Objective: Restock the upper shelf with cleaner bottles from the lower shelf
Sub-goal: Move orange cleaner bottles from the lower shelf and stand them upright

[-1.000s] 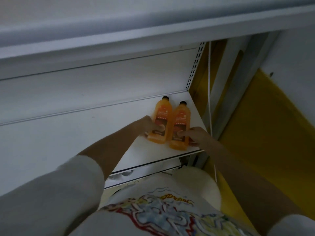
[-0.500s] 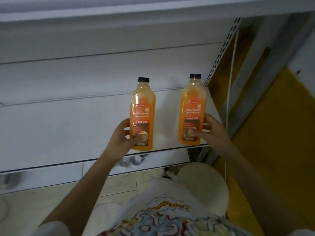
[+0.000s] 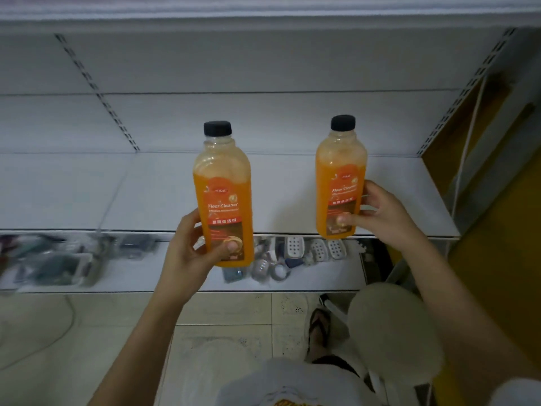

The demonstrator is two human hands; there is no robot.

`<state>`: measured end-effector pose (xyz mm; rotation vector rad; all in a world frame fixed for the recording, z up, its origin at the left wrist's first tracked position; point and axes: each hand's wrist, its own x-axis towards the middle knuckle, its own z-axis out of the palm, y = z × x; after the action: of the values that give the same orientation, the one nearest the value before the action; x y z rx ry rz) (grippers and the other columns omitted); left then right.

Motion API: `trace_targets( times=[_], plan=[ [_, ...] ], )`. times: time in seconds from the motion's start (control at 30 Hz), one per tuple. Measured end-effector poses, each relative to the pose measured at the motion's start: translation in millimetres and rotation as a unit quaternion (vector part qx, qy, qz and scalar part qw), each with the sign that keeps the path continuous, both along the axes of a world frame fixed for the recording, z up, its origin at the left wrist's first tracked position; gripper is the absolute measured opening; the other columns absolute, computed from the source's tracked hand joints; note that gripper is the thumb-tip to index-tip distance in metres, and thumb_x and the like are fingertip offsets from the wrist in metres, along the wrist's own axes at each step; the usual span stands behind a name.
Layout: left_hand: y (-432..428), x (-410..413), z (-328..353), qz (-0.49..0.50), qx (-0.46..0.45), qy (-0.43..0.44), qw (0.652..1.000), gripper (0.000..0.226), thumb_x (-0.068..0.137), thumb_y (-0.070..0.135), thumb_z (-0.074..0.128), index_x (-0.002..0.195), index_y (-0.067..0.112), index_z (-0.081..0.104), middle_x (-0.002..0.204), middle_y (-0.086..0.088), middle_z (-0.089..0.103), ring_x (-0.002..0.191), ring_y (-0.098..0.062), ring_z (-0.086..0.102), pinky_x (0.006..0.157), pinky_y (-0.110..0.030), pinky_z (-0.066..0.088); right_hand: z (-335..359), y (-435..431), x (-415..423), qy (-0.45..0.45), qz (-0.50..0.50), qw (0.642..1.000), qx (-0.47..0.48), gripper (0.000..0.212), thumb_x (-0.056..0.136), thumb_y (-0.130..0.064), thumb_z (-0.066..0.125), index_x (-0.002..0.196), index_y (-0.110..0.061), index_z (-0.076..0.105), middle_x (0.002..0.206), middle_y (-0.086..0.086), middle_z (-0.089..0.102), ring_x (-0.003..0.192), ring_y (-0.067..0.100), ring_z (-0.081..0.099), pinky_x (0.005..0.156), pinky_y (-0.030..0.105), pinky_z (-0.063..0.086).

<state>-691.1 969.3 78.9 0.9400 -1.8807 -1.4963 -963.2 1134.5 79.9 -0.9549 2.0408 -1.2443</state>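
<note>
I hold two orange floor cleaner bottles with black caps, both upright and lifted off the shelf. My left hand (image 3: 190,250) grips the lower part of the left bottle (image 3: 224,197). My right hand (image 3: 380,213) grips the right bottle (image 3: 339,177) around its label. Behind them runs a bare white shelf (image 3: 117,194). The front lip of a higher white shelf (image 3: 263,13) crosses the top of the view.
Below the white shelf, a lower shelf (image 3: 322,276) carries small packaged goods, blurred on the left. Slotted uprights (image 3: 96,92) run up the back panel. A yellow wall (image 3: 497,230) is on the right. My knee (image 3: 389,317) and a sandalled foot (image 3: 319,326) are over the tiled floor.
Both hands took the two bottles from the right end of the shelf, raised them and spread them apart. The view shifted so more of the shelving and floor shows.
</note>
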Motion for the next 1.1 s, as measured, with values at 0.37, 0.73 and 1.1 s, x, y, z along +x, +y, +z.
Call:
trace_targets(
  times=[0.37, 0.73, 1.1],
  plan=[
    [-13.7, 10.5, 126.4, -0.066, -0.116, 0.165, 0.977, 0.061, 0.056, 0.038, 0.079, 0.112, 0.032, 0.056, 0.109, 0.006, 0.066, 0.101, -0.008, 0.063, 0.074, -0.016, 0.052, 116.4, 35.7, 46.4, 0.119, -0.027, 0.983, -0.136, 0.055, 0.047, -0.048, 0.077, 0.098, -0.054, 0.057, 0.101, -0.021, 0.067, 0.094, 0.000, 0.063, 0.078, 0.025, 0.052],
    [-39.0, -103.3, 264.0, -0.097, -0.224, 0.254, 0.936, 0.066, 0.056, 0.035, 0.082, 0.115, 0.026, 0.054, 0.107, 0.007, 0.067, 0.098, -0.011, 0.065, 0.082, -0.029, 0.054, 251.7, 29.9, -30.2, 0.241, -0.079, 0.930, -0.268, 0.050, 0.047, -0.052, 0.078, 0.093, -0.049, 0.060, 0.094, -0.033, 0.066, 0.091, -0.010, 0.061, 0.065, 0.003, 0.046],
    [-54.5, -278.3, 305.6, -0.093, -0.264, 0.128, 0.952, 0.081, 0.061, 0.027, 0.085, 0.122, 0.021, 0.033, 0.114, 0.005, 0.057, 0.109, -0.016, 0.056, 0.095, -0.041, 0.047, 295.4, -37.4, -168.0, 0.240, -0.113, 0.937, -0.226, 0.054, 0.061, -0.030, 0.081, 0.109, -0.026, 0.056, 0.096, -0.013, 0.063, 0.087, 0.008, 0.063, 0.080, 0.032, 0.050]
  ],
)
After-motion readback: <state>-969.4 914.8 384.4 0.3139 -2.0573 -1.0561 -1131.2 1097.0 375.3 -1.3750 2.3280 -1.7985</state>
